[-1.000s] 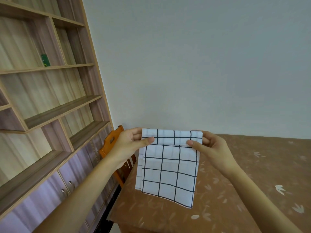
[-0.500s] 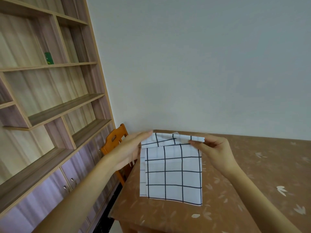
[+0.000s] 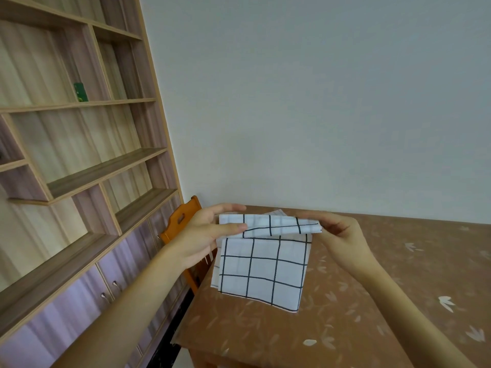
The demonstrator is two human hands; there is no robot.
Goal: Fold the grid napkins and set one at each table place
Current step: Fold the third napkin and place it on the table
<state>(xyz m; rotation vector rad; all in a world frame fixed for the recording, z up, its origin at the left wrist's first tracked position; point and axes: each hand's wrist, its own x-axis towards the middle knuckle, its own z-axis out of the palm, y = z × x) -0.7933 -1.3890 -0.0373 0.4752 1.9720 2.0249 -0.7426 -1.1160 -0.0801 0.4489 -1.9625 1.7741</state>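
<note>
A white napkin with a black grid (image 3: 261,269) hangs over the left end of the table (image 3: 345,328), its lower edge close to the tabletop. Its top strip is turned over toward me into a narrow fold. My left hand (image 3: 204,235) pinches the left end of that fold between thumb and fingers. My right hand (image 3: 336,235) grips the right end of the fold, fingers curled around it.
A brown tablecloth with pale leaf prints covers the table. An orange wooden chair (image 3: 183,221) stands at the table's left end. A tall wooden shelf unit (image 3: 79,181) with lower cabinets fills the left side; a small green object (image 3: 80,92) sits on one shelf. A plain wall is behind.
The napkin has dropped lower toward the table and its top edge has been folded over farther. My left hand went from open beside the cloth to pinching the fold.
</note>
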